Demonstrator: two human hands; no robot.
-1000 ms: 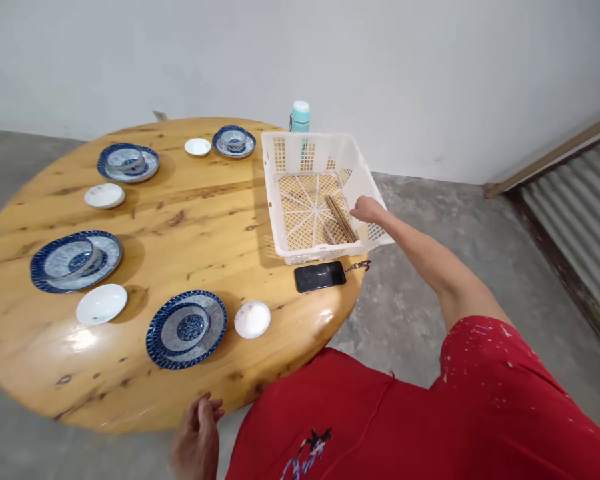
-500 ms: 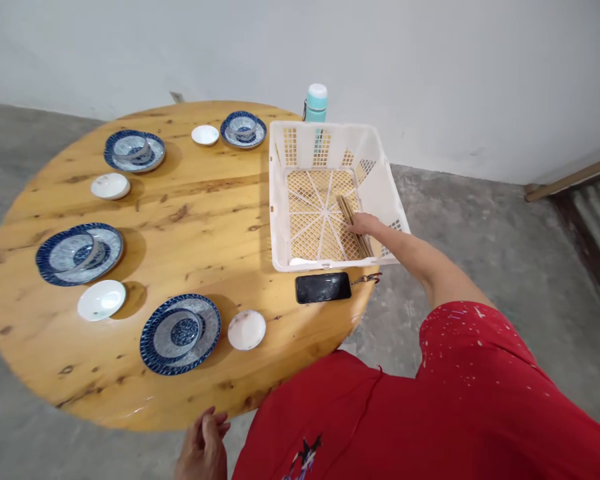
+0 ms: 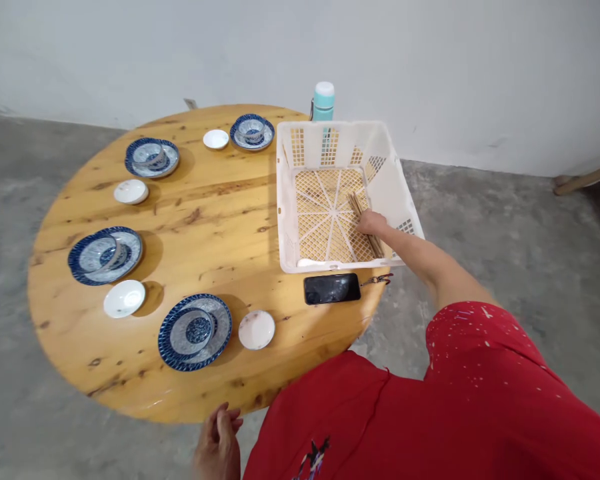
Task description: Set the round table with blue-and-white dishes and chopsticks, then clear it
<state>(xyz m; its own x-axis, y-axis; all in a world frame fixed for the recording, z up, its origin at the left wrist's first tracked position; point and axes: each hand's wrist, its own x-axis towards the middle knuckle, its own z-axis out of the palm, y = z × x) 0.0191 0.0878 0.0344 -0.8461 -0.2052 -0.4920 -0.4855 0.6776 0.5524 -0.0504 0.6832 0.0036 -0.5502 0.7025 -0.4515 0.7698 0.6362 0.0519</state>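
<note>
My right hand (image 3: 371,222) reaches into a white plastic basket (image 3: 284,200), its fingers closed on a bundle of wooden chopsticks (image 3: 377,247). The chopsticks lie slanted along the right side of the basket floor. Low in the view, by the table's near edge, my left hand (image 3: 219,440) hangs with loosely bent fingers and nothing in it. The place setting closest to it is a blue-patterned plate (image 3: 220,333) bearing a matching bowl (image 3: 193,331), with a small white dish (image 3: 257,330) to the right. A white item (image 3: 313,263) shows inside the basket's near side.
Other blue plates with bowls (image 3: 105,257) (image 3: 153,159) (image 3: 253,132) and small white dishes (image 3: 125,299) (image 3: 131,192) (image 3: 216,139) stand around the wooden table (image 3: 205,213). A phone (image 3: 332,289) lies before the basket, a light-blue bottle (image 3: 323,103) behind it. The wall is beyond.
The view has shifted slightly, so the table and dishes sit further right. My right hand stays at the chopsticks in the basket; my left hand still hangs by the table edge.
</note>
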